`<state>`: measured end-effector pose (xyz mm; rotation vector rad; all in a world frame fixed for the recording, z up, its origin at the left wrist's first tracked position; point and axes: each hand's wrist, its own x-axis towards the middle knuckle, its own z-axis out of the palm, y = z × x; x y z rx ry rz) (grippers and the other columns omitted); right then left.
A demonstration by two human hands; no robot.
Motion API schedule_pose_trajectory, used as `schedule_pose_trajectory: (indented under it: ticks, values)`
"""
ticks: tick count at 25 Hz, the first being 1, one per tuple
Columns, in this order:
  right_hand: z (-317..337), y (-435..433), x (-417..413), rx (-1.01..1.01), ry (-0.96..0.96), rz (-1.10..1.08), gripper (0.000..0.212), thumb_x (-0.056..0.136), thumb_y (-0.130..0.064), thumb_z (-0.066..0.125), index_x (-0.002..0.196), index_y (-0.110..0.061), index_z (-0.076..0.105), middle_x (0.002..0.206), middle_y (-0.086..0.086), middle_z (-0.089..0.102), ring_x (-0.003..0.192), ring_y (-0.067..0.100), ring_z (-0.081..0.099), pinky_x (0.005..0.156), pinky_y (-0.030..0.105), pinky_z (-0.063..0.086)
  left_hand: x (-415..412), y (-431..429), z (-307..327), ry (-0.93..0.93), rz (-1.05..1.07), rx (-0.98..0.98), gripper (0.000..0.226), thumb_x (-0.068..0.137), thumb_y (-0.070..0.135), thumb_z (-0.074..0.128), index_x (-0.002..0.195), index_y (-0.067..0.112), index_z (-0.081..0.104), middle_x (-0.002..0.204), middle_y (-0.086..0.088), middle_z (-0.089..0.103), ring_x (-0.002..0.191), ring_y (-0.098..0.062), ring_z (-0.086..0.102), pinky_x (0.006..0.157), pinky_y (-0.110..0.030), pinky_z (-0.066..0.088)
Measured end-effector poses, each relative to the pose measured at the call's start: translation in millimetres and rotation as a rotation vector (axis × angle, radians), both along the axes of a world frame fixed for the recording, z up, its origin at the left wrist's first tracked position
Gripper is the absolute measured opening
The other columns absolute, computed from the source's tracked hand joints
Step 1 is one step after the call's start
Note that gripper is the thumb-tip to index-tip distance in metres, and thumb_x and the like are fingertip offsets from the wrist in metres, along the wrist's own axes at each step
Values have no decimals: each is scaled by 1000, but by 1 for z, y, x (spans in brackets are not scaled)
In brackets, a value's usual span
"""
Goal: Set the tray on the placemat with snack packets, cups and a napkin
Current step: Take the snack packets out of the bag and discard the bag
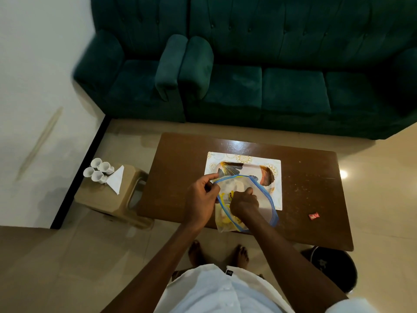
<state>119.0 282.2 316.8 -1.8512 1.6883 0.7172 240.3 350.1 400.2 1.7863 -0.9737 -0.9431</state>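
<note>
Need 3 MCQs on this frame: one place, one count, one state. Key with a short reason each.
1. Where do the white cups stand?
A) on the coffee table
B) on the beige stool
C) on the sofa

2. How many white cups are there?
A) two
B) four
C) six

3. What state is the zip bag in?
A) sealed, lying flat
B) held open
C) dropped on the floor

Key:
1 B: the cups cluster on the stool beside the napkin.
2 B: four rims show.
3 B: the left hand pinches its blue rim and the right hand reaches into its mouth.
</note>
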Motion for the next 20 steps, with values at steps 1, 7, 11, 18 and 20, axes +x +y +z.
schedule_pose_trajectory:
  ticks: [1, 7, 11, 18, 20]
  values:
    - [-1, 0, -2, -17, 32, 47, 50, 103, -33, 53, 150, -17, 47, 154, 19, 33, 139, 39, 43, 113, 46, 43, -2, 1, 0, 4, -1, -3, 31, 96, 9, 65, 125, 15, 71, 75, 17, 71, 65, 3, 71, 52, -17, 57]
    - [-20, 5, -11, -130, -285, -81, 27, 105, -15, 50, 124, -2, 64, 138, 22, 57, 122, 39, 62, 99, 42, 51, -12, 4, -3, 77, 14, 13, 32, 96, 2, 64, 125, 14, 71, 91, -25, 70, 77, -30, 73, 68, -42, 63]
    - [-18, 7, -8, -153, -404, -293, 22, 100, -20, 62, 110, -5, 74, 114, 14, 73, 108, 30, 70, 89, 35, 56, -1, 2, -9, 60, 42, 46, 32, 95, 0, 64, 123, 15, 70, 95, -19, 71, 76, -20, 73, 63, -30, 64]
    - [5, 10, 13, -199, -503, -215, 14, 77, -1, 69, 81, -11, 61, 94, 15, 71, 91, 36, 69, 68, 33, 45, 10, 10, -40, -196, -80, 205, 30, 90, 13, 70, 119, 17, 77, 77, 4, 71, 59, -1, 60, 56, -14, 48]
    - [13, 15, 10, -235, -563, -174, 21, 73, 2, 67, 76, -14, 54, 84, 12, 64, 81, 32, 63, 61, 34, 38, 12, 9, -51, -214, -65, 253, 29, 91, 16, 71, 119, 17, 77, 78, 4, 71, 61, -1, 59, 55, -11, 45]
